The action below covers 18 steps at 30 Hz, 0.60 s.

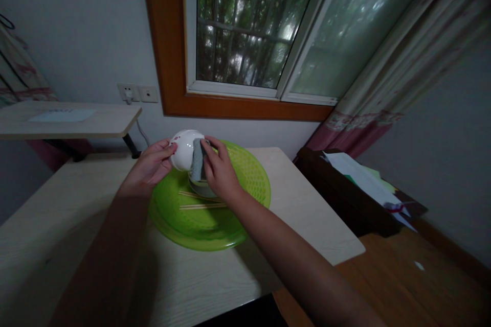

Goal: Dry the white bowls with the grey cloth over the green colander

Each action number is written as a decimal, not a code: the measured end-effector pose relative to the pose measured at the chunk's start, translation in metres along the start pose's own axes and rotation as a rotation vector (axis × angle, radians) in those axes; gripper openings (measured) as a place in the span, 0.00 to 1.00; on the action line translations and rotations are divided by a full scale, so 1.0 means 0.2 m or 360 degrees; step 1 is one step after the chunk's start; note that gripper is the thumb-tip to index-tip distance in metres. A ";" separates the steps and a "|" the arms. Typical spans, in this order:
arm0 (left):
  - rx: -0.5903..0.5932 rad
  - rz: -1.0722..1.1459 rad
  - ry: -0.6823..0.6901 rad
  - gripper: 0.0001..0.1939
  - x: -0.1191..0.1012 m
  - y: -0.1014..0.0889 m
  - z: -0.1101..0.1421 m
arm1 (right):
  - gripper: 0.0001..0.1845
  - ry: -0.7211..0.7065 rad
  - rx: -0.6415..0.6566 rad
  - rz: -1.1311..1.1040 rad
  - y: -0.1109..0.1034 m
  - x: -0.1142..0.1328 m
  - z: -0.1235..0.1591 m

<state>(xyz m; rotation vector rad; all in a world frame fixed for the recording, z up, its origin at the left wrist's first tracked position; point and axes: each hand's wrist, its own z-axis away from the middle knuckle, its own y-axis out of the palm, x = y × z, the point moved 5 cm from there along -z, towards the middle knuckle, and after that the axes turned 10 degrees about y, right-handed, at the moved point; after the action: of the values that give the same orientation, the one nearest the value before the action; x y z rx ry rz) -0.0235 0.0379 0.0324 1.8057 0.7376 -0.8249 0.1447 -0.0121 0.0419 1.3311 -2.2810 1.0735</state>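
Observation:
My left hand (155, 162) grips the edge of a white bowl (183, 149) with small red marks, tilted so its rounded outside shows. Against the bowl's right side, my right hand (220, 168) presses a folded grey-blue cloth (197, 159). Both are held above a round green plastic basin (172, 227). Inside the basin, partly hidden behind the cloth and right hand, stands another bowl (201, 189). Two pairs of thin wooden chopsticks (201, 206) lie near it, their right ends hidden by my right wrist.
The basin stands on a pale wooden table (307, 214). A raised shelf (103, 117) with a paper sheet is at the left. Behind are a wall socket (128, 93) with a plugged cable and a window (261, 25). Papers (360, 179) lie on a dark cabinet at the right.

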 end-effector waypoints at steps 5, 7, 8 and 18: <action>0.0100 -0.0072 -0.0120 0.22 0.03 0.01 0.02 | 0.22 0.0234 -0.0206 -0.0116 -0.04 -0.08 -0.01; 0.0128 -0.0088 -0.0142 0.22 0.03 0.01 0.03 | 0.20 0.0315 -0.0255 -0.0198 -0.05 -0.10 -0.01; 0.0130 -0.0093 -0.0147 0.21 0.03 0.01 0.03 | 0.18 0.0339 -0.0288 -0.0215 -0.05 -0.11 -0.01; 0.0046 -0.0054 -0.0058 0.21 0.01 -0.01 0.01 | 0.08 0.0159 -0.0080 -0.0072 -0.02 -0.05 0.00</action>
<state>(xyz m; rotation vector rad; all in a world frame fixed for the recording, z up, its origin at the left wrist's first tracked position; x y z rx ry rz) -0.0238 0.0360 0.0290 1.8034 0.7378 -0.8931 0.1539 -0.0066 0.0382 1.2740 -2.1808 1.0368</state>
